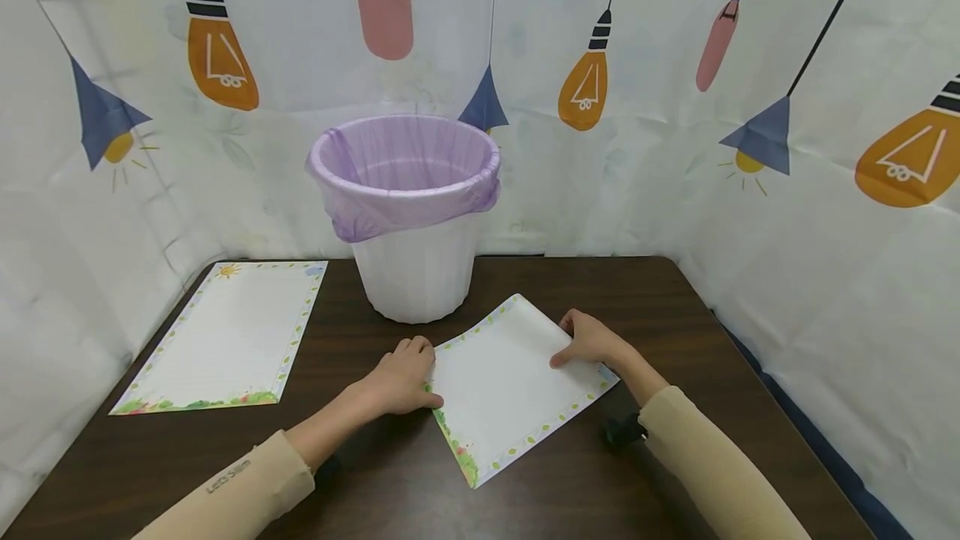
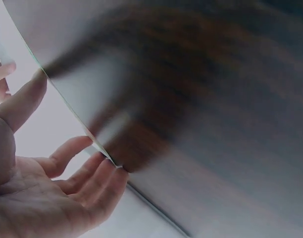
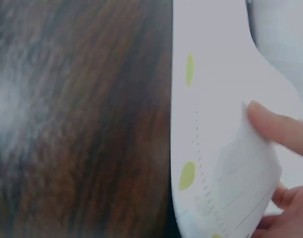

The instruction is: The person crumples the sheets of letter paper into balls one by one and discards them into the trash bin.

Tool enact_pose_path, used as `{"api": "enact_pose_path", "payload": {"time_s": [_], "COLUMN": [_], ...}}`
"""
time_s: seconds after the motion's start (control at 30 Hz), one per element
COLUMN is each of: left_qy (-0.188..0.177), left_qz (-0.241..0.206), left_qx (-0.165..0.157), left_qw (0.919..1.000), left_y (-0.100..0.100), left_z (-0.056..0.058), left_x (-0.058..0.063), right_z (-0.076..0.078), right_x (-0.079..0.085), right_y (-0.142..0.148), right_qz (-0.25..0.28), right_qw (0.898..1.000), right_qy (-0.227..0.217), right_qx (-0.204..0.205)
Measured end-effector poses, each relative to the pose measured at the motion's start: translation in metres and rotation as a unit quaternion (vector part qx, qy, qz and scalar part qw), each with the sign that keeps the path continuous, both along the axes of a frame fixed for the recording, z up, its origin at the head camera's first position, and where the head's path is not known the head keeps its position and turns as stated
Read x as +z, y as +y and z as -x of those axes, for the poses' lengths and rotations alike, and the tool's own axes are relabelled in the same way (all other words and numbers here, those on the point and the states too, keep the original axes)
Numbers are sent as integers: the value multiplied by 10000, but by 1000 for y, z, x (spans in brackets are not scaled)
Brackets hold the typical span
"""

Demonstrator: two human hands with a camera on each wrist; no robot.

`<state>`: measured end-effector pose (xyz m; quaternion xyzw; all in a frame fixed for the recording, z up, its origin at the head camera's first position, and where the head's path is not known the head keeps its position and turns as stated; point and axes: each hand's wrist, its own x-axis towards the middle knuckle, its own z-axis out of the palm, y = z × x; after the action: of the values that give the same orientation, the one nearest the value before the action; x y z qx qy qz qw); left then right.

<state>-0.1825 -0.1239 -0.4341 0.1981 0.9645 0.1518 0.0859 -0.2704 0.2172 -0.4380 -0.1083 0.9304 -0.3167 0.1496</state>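
L hand (image 1: 403, 375) touching white rect. leaf-bordered paper sheet (image 1: 510, 394), thumb & fingers apart, R hand (image 1: 588, 340) pinching opp. edge, round white bin (image 1: 416, 277) standing past L fingers

The nearer white rectangular paper sheet (image 1: 510, 382) has a green-leaf border (image 1: 545, 427); the dark-brown tabletop (image 1: 405, 482) is wood-grained; the thin plastic liner (image 1: 375, 219) is pale purple; orange bulbs (image 1: 583, 94) pattern the white backdrop (image 1: 652, 182).

Right hand (image 3: 294, 206) pinching bent white paper (image 3: 216, 74), yellow-green printed spots (image 3: 187, 176), dark wood-grain tabletop (image 3: 82, 119)
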Motion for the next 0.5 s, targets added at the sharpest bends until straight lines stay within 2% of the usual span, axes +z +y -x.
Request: {"api": "enact_pose_path", "payload": {"time_s": [0.2, 0.37, 0.5], "left_qy": [42, 26, -15], "left_qz": [-89, -274, -428], "left_qx": [39, 31, -5], "left_qw": [9999, 9996, 9991], "left_y": [-4, -7, -9], "left_z": [-1, 0, 1], "left_x": [1, 1, 0], "right_z": [-2, -2, -3], "right_x": [5, 9, 9], "right_y": [5, 6, 8], "right_qz": [936, 1659, 2066], "right_qw": [9944, 9812, 9700], "right_qy": [-480, -965, -1276], "right_qx": [102, 193, 72]}}
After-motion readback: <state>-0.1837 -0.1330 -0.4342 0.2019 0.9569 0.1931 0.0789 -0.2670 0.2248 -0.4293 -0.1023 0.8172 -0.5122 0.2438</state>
